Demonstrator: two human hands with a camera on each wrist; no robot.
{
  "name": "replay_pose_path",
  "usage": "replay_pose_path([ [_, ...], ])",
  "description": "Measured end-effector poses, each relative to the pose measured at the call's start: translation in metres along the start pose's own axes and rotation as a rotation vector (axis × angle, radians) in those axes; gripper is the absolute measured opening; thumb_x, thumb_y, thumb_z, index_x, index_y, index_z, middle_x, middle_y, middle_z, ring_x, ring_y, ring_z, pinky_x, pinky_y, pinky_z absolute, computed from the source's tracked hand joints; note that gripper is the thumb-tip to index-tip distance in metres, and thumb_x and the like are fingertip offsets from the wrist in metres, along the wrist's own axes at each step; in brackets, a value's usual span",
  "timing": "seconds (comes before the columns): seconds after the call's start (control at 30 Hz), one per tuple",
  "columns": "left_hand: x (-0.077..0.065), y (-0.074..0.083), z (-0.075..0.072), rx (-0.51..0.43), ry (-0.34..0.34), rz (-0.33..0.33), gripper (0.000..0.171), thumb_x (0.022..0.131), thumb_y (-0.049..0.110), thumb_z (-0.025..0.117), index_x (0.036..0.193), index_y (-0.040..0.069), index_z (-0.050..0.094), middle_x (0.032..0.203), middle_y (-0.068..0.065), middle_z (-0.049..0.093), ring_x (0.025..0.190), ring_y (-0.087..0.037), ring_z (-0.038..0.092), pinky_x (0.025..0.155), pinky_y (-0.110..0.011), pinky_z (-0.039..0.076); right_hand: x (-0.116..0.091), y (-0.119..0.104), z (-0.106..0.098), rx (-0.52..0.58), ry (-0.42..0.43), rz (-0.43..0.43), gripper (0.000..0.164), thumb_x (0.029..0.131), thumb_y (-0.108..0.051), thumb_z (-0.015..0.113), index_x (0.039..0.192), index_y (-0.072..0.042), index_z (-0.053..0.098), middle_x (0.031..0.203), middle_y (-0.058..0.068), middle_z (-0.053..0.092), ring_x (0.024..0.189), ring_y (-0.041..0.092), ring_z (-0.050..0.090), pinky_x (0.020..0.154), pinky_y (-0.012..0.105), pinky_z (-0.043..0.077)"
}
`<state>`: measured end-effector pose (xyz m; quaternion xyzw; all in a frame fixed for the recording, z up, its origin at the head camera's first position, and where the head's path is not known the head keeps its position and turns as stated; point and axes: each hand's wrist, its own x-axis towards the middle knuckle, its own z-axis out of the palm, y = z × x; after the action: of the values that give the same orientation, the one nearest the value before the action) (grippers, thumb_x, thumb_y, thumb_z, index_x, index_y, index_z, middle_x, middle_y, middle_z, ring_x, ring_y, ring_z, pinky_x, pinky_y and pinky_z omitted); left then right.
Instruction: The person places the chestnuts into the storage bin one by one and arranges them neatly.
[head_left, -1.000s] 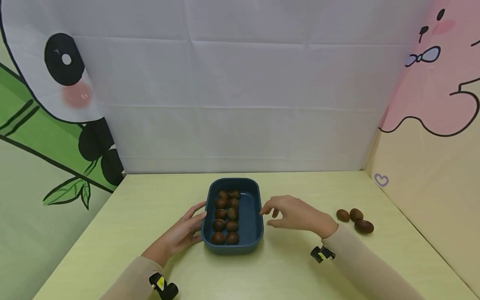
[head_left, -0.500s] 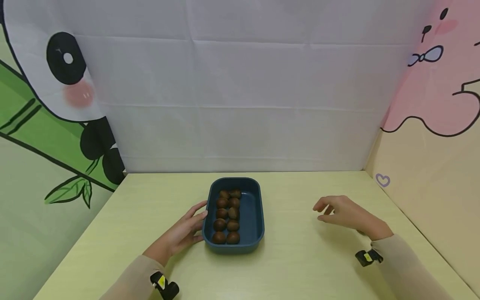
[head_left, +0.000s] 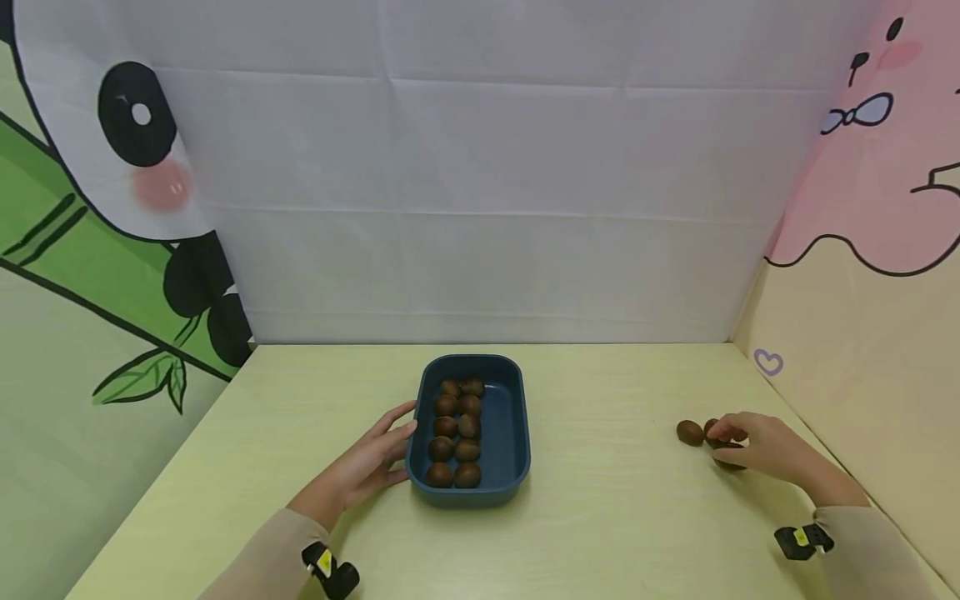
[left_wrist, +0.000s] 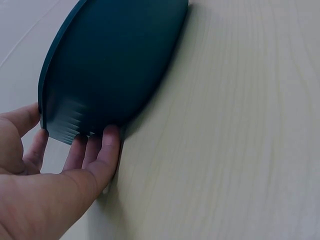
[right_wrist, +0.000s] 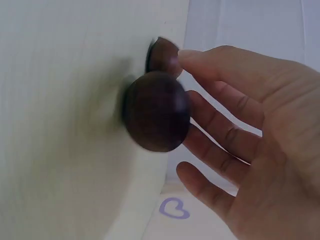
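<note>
A dark blue rectangular box (head_left: pixel 505 433) stands on the table, holding two rows of brown chestnuts (head_left: pixel 468 427) along its left half; its right half shows bare bottom. Resting against the box's left wall is my left hand (head_left: pixel 363 471), its extended fingertips touching the outside (left_wrist: pixel 107 55) in the left wrist view. Three loose chestnuts (head_left: pixel 689 432) lie at the table's right. My right hand (head_left: pixel 772 454) is over two of them, fingers spread. In the right wrist view a fingertip meets the farther chestnut (right_wrist: pixel 164 57), while a larger dark chestnut (right_wrist: pixel 157 112) sits before the other fingers.
The pale wooden table (head_left: pixel 600 500) runs back to a white cloth backdrop (head_left: pixel 480 208). Cartoon-printed walls stand on either side, the right wall (head_left: pixel 847 358) close beyond my right hand. Each wrist wears a small black camera (head_left: pixel 330 571).
My right hand has moved from beside the box out to the right and come down at the loose chestnuts. My left hand and the box have stayed in place.
</note>
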<state>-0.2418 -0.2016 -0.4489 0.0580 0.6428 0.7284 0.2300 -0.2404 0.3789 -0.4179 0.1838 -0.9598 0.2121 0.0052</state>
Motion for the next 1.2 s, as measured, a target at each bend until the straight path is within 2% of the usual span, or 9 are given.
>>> replay_pose_path([
  [0.17, 0.0, 0.0, 0.0, -0.004, -0.002, 0.001, 0.066, 0.107, 0.037, 0.048, 0.16, 0.024, 0.011, 0.149, -0.02, 0.044, 0.13, -0.027, 0.051, 0.097, -0.044, 0.046, -0.007, 0.013, 0.0, 0.063, -0.04, 0.067, 0.024, 0.085, -0.018, 0.081, 0.103, -0.006, 0.07, 0.1, 0.005, 0.068, 0.085, 0.022, 0.063, 0.071, 0.035, 0.05],
  [0.37, 0.0, -0.001, 0.0, -0.007, 0.002, -0.001, 0.066, 0.107, 0.037, 0.049, 0.16, 0.024, 0.012, 0.149, -0.02, 0.044, 0.13, -0.027, 0.05, 0.097, -0.044, 0.046, -0.014, 0.017, -0.002, 0.1, -0.092, 0.129, 0.033, 0.083, -0.027, 0.083, 0.106, -0.008, 0.068, 0.098, 0.003, 0.065, 0.088, 0.022, 0.065, 0.071, 0.034, 0.05],
  [0.7, 0.001, 0.0, 0.0, -0.006, 0.007, -0.003, 0.067, 0.107, 0.037, 0.049, 0.16, 0.024, 0.011, 0.152, -0.021, 0.041, 0.132, -0.028, 0.049, 0.098, -0.045, 0.046, -0.015, 0.013, -0.005, 0.094, -0.112, 0.12, 0.033, 0.084, -0.028, 0.082, 0.107, -0.007, 0.069, 0.096, 0.001, 0.064, 0.087, 0.021, 0.064, 0.07, 0.033, 0.051],
  [0.83, 0.0, -0.001, 0.0, -0.008, 0.004, -0.001, 0.067, 0.107, 0.037, 0.049, 0.16, 0.024, 0.011, 0.151, -0.021, 0.042, 0.132, -0.028, 0.049, 0.097, -0.045, 0.046, -0.013, 0.008, -0.005, 0.101, -0.104, 0.093, 0.032, 0.084, -0.027, 0.082, 0.106, -0.008, 0.069, 0.097, 0.001, 0.065, 0.086, 0.019, 0.064, 0.069, 0.031, 0.051],
  [1.0, 0.001, -0.001, -0.001, -0.007, 0.01, -0.002, 0.066, 0.107, 0.037, 0.049, 0.16, 0.024, 0.012, 0.15, -0.02, 0.043, 0.131, -0.027, 0.05, 0.096, -0.044, 0.047, -0.005, -0.003, -0.004, 0.108, -0.083, -0.013, 0.031, 0.084, -0.026, 0.082, 0.107, -0.008, 0.07, 0.099, -0.001, 0.067, 0.083, 0.013, 0.062, 0.069, 0.029, 0.05],
  [1.1, 0.001, -0.001, 0.0, -0.007, 0.017, -0.005, 0.065, 0.107, 0.037, 0.049, 0.16, 0.025, 0.013, 0.151, -0.02, 0.042, 0.131, -0.027, 0.05, 0.096, -0.044, 0.047, 0.004, -0.016, -0.004, 0.131, -0.095, -0.054, 0.033, 0.085, -0.027, 0.082, 0.11, -0.009, 0.07, 0.101, -0.002, 0.067, 0.085, 0.01, 0.061, 0.071, 0.028, 0.05],
  [1.2, 0.001, -0.001, 0.001, -0.008, 0.025, -0.006, 0.065, 0.107, 0.037, 0.05, 0.16, 0.025, 0.014, 0.151, -0.02, 0.042, 0.131, -0.027, 0.05, 0.097, -0.044, 0.047, 0.016, -0.032, -0.004, 0.159, -0.125, -0.077, 0.037, 0.086, -0.029, 0.081, 0.114, -0.008, 0.069, 0.103, -0.002, 0.067, 0.089, 0.013, 0.061, 0.073, 0.029, 0.051],
])
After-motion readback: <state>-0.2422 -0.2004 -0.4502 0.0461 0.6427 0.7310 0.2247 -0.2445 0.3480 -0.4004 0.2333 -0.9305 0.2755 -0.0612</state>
